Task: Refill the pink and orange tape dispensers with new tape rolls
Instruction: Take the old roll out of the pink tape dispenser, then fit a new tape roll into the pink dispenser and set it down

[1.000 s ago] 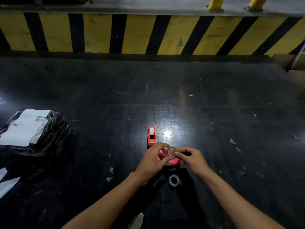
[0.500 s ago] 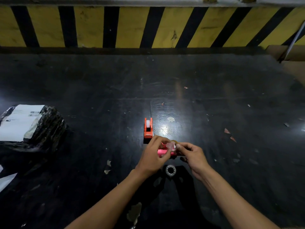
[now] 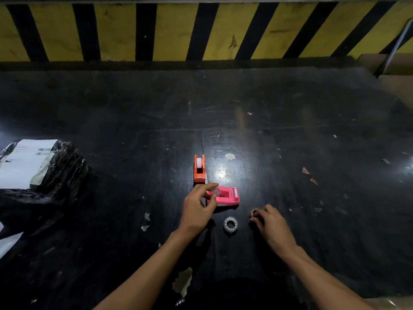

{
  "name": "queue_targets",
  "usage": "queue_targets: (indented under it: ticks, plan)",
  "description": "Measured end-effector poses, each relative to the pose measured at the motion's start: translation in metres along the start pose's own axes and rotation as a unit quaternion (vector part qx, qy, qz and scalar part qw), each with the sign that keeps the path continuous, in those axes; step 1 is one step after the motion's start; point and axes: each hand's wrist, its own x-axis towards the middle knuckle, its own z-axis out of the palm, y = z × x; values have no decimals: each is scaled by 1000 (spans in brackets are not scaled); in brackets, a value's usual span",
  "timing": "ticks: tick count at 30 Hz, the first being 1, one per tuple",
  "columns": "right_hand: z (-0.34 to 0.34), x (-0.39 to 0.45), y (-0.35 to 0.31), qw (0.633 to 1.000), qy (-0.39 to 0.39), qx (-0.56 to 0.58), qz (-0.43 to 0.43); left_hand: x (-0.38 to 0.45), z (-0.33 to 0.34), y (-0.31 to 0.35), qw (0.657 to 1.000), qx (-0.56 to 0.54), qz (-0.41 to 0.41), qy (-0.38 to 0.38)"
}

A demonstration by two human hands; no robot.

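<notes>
A pink plastic tape dispenser (image 3: 225,196) lies near the middle of a dark, scuffed table (image 3: 312,130), its long axis running left to right, with the cutter end to the right. Its cradle looks empty. At its left end the left hand (image 3: 197,211) pinches a small clear plastic piece (image 3: 215,192), probably the hub or spindle, between thumb and fingertips; the grip is narrow and closed on that piece, right at the dispenser's edge.

Just in front of the dispenser, towards the person, a clear tape roll (image 3: 230,224) lies flat on the table, held by nobody. It sits between the two hands, about equally near to each. To its right, the right hand (image 3: 271,224) curls its fingers around a small brownish ring (image 3: 254,211), perhaps a spent tape core; whether it rests on the table or is lifted cannot be told.

The coming move probably depends on the clear roll lying just below the open cradle, a short reach for either hand.

Beyond the pink dispenser, an orange plastic tape dispenser (image 3: 199,168) stands with its long axis pointing away, a white roll in it. A black wrapped parcel with a white label (image 3: 40,166) lies well apart at the left. The small clear piece is blurred, so its exact shape is unclear.
</notes>
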Motion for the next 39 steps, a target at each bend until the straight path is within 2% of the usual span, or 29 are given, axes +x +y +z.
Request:
queue_targets:
  ticks: [5,9,11,17,19,21,22,24,26,28,30,35,39]
  plan:
    - [-10,3,-24,999,30,27,-14,-1,-2,-3,998,-21,-51,2]
    - [-8,7,-55,989,-138,37,-36,-2,-2,-2,997,-32,-76,5]
    - [-4,6,-67,980,-193,19,-36,-3,-3,-2,996,-35,-83,4]
    - [3,12,-74,971,-225,-63,-58,-7,-10,-5,995,-30,-90,0]
    - [0,19,-76,974,-221,-21,-53,-8,-11,-7,995,-42,-94,1]
    - [-6,25,-80,967,-215,137,0,-9,-13,-7,993,-57,-99,3]
    - [-10,28,-84,939,-216,261,51,-9,-14,-7,993,-64,-103,5]
    - [-19,33,-90,835,-205,494,125,-8,-13,-8,990,-76,-116,7]
    - [-27,37,-95,759,-177,609,151,-5,-12,-8,988,-84,-129,5]
    - [-33,40,-100,718,-168,656,158,-3,-10,-7,986,-101,-130,3]
    - [-35,41,-103,699,-173,676,159,-1,-9,-4,986,-112,-126,1]
    - [-31,40,-106,680,-184,692,161,1,-11,-2,987,-105,-122,-9]
    - [-29,41,-107,668,-185,703,161,-2,-10,-1,993,-57,-98,13]
